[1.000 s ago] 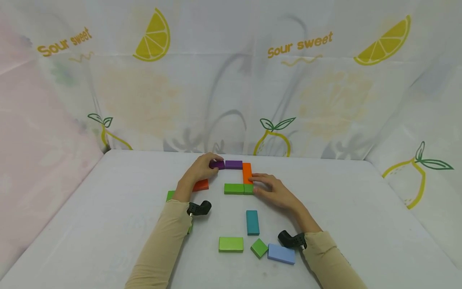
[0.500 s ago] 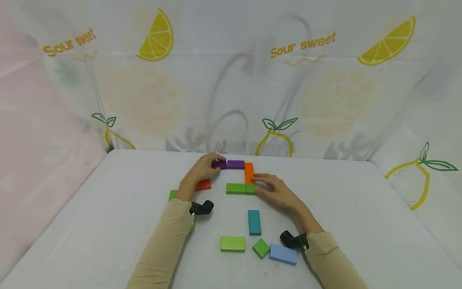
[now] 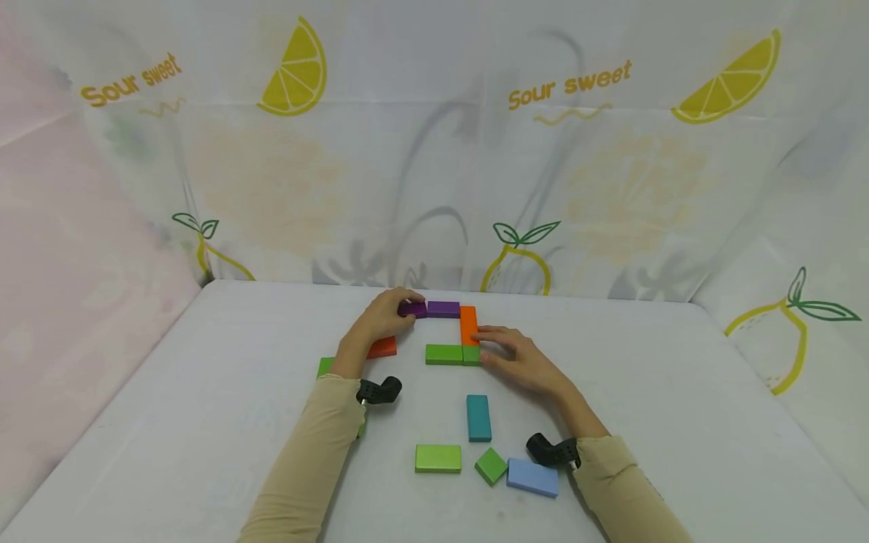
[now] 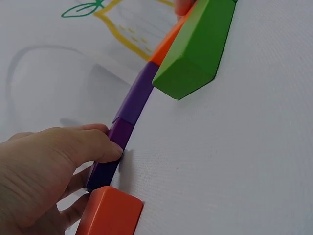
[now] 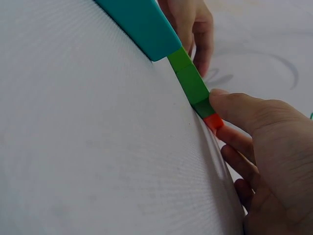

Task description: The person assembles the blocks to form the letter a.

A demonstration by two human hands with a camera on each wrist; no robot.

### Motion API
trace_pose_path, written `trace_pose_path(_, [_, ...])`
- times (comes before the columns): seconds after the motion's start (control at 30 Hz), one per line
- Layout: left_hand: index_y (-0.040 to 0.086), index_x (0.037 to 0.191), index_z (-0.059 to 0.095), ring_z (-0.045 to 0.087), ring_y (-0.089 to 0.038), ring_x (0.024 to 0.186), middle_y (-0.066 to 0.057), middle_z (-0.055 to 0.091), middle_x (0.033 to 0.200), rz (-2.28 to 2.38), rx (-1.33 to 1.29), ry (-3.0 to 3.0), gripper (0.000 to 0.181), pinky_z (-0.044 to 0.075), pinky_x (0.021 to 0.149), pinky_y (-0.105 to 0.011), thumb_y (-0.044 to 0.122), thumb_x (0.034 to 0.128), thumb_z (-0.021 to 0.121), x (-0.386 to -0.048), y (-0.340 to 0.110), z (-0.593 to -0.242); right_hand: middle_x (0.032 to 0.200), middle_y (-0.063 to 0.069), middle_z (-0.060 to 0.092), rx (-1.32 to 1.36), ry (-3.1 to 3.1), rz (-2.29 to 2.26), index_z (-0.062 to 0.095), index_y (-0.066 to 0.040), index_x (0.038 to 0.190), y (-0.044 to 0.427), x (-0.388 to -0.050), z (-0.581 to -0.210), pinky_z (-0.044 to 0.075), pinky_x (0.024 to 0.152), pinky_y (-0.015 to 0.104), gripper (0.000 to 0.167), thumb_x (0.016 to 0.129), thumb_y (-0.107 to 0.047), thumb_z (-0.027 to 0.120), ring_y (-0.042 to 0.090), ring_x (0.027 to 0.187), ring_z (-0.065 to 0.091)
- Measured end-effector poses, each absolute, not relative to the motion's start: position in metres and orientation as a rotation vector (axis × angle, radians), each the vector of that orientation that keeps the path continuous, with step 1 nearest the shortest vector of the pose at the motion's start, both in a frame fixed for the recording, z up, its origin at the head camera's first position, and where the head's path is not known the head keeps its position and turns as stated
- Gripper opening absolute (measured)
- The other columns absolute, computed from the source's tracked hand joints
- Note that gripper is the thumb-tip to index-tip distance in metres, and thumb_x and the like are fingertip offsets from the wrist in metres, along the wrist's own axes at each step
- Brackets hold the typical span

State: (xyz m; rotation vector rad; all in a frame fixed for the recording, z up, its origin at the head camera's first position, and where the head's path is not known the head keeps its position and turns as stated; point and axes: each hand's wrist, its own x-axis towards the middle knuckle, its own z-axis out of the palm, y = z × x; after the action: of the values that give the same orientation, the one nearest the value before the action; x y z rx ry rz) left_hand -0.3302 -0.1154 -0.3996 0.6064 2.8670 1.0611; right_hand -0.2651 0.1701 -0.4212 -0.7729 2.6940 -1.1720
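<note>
In the head view, the left hand (image 3: 383,317) is nearly closed, with the dark purple block (image 3: 413,310) pinched between thumb and fingers at the far part of the table (image 3: 204,422). This block lies end to end with the purple block (image 3: 444,310), whose other end meets the orange block (image 3: 468,324). The right hand (image 3: 523,362) is loosely open, its fingers a little bent, and holds nothing; it touches the orange block and the small green block (image 3: 471,355), which joins the long green block (image 3: 444,354). The left arm partly covers the red-orange block (image 3: 383,347). Nearer lie the teal block (image 3: 478,418), the light green block (image 3: 437,458), the square green block (image 3: 491,466) and the light blue block (image 3: 532,477).

In the left wrist view, the left thumb presses the near face of the dark purple block, and the red-orange block is just beside its end. The long green block hides part of the orange one.

In the right wrist view, the right thumb touches the small green block and the forefinger touches the orange block. The teal block stands in front, hiding part of the green row.
</note>
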Motion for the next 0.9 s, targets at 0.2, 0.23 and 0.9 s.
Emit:
trace_pose_path(0.2, [0.009, 0.122, 0.061, 0.055, -0.029, 0.107, -0.015, 0.061, 0.118, 1.062, 0.609, 2.863, 0.037, 0.043, 0.098, -0.044, 0.006, 0.0858, 0.060, -0.3302, -0.1157, -0.3992, 0.147, 0.000, 0.042, -0.787, 2.698, -1.172, 0.055, -0.025, 0.132, 0.1708, -0.2663, -0.4222, 0.021, 0.110, 0.060, 0.040, 0.094, -0.034, 0.057, 0.031, 0.139, 0.030])
trace_pose_path(0.23, [0.009, 0.122, 0.061, 0.055, -0.029, 0.107, -0.014, 0.061, 0.118, 1.056, 0.609, 2.866, 0.037, 0.043, 0.098, -0.044, 0.006, 0.0859, 0.060, -0.3304, -0.1157, -0.3995, 0.147, 0.000, 0.042, -0.790, 2.699, -1.171, 0.055, -0.025, 0.133, 0.1709, -0.2664, -0.4226, 0.021, 0.110, 0.060, 0.040, 0.093, -0.034, 0.057, 0.031, 0.139, 0.030])
trace_pose_path(0.9, [0.009, 0.126, 0.058, 0.054, -0.030, 0.113, -0.015, 0.060, 0.123, 1.047, 0.590, 2.851, 0.038, 0.041, 0.102, -0.046, 0.009, 0.0875, 0.060, -0.3290, -0.1152, -0.3973, 0.147, 0.002, 0.042, -0.783, 2.683, -1.175, 0.055, -0.022, 0.132, 0.1708, -0.2667, -0.4209, 0.022, 0.111, 0.058, 0.040, 0.093, -0.032, 0.058, 0.031, 0.139, 0.030])
